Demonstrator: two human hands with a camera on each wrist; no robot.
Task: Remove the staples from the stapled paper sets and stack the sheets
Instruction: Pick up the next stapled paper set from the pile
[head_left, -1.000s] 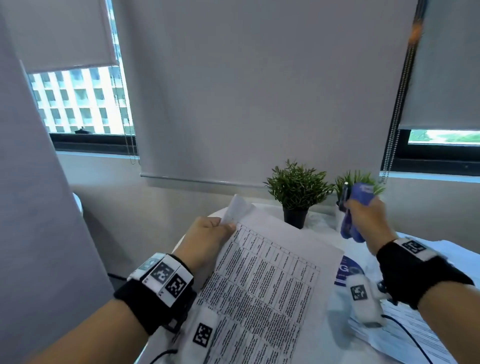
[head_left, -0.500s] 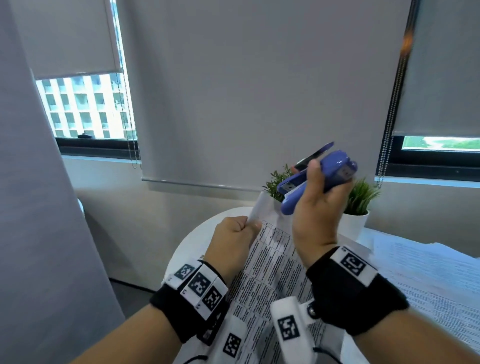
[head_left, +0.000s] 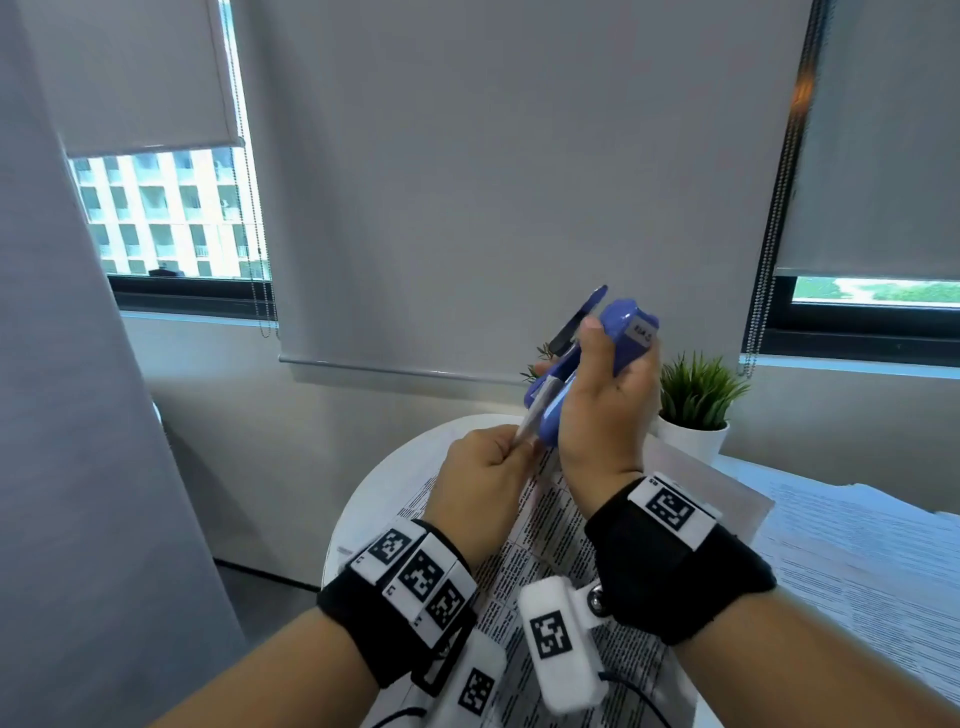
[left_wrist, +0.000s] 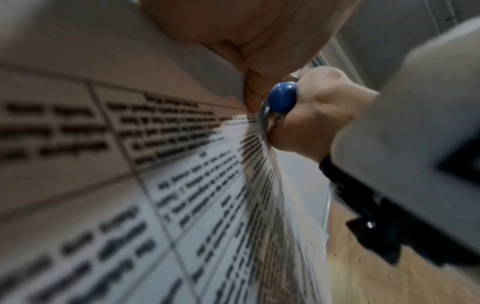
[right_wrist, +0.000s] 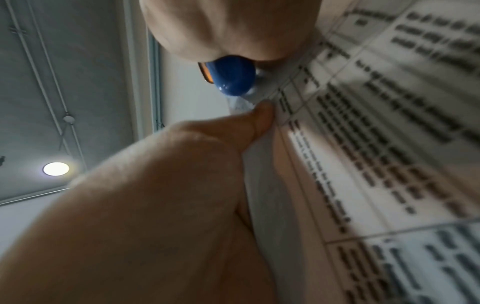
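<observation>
A stapled set of printed sheets (head_left: 550, 525) is lifted off the round white table (head_left: 384, 483), its top corner raised. My left hand (head_left: 488, 473) pinches that corner between thumb and fingers. My right hand (head_left: 602, 405) grips a blue stapler (head_left: 621, 338) held upright, its lower metal tip pressed against the corner at my left fingers. In the left wrist view the blue stapler tip (left_wrist: 281, 99) sits at the paper edge (left_wrist: 182, 164). The right wrist view shows the stapler tip (right_wrist: 231, 78) above my left thumb (right_wrist: 257, 121) on the sheets (right_wrist: 363, 144). The staple itself is hidden.
Two small potted plants stand at the table's back, one in a white pot (head_left: 693, 441), one mostly hidden behind my right hand (head_left: 537, 361). More printed sheets (head_left: 852, 545) lie spread to the right. Roller blinds and windows are behind; a grey curtain (head_left: 78, 467) hangs left.
My right hand brought the stapler from the right over to the raised corner and lowered its tip onto it. My left hand lifted the corner and kept its pinch.
</observation>
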